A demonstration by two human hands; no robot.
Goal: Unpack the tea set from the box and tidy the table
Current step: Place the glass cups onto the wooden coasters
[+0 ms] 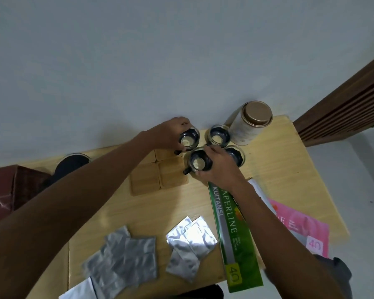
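Table (289, 169): carrying four cups at its far side.
Coasters (160, 175): lying just near-left of the cups.
Left hand (171, 134): gripping the far-left cup (188, 140).
Right hand (220, 167): gripping the near cup (198, 162), closest to the coasters.

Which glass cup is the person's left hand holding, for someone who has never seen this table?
Start at the tall white canister with a bronze lid at the light wooden table's far edge. Four dark-based glass cups sit beside it. The left hand grips the farthest-left cup, above the square wooden coasters.
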